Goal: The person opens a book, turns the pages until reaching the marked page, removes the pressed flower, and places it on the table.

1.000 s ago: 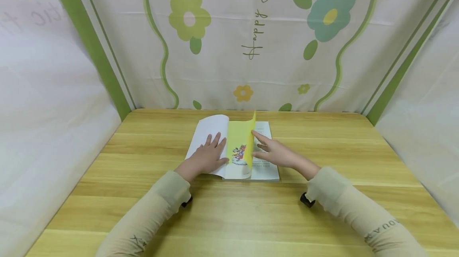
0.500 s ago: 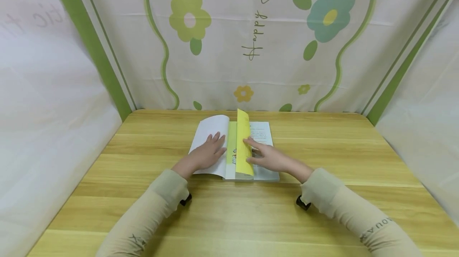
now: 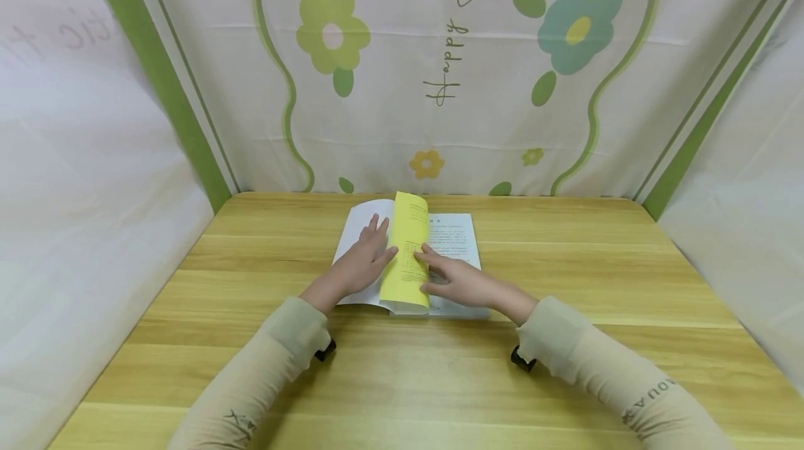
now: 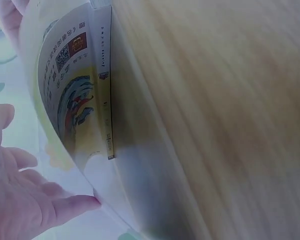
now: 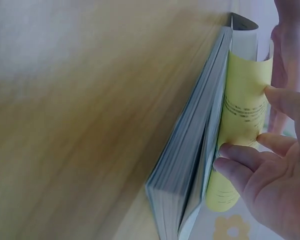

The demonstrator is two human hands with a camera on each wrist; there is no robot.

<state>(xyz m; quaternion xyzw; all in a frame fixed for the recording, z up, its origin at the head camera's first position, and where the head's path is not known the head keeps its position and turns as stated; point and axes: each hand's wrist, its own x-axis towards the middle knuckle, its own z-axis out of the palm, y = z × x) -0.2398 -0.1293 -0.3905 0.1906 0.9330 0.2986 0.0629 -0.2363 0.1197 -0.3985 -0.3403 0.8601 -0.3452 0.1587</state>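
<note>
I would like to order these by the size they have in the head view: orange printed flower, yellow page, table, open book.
1. Table, cut off by the lower edge
2. Open book, partly hidden
3. Yellow page, part of that book
4. Orange printed flower

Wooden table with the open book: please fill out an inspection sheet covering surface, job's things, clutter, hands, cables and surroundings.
Surface: table with pale wood grain.
Job's things: open book lying on the table, its printed yellow page curving up.
Clutter: nothing seen.
Hands: left hand over the white page; right hand touching the yellow page.
Cables: nothing seen.
Surroundings: floral fabric panel behind the table, pale side panels left and right.
</note>
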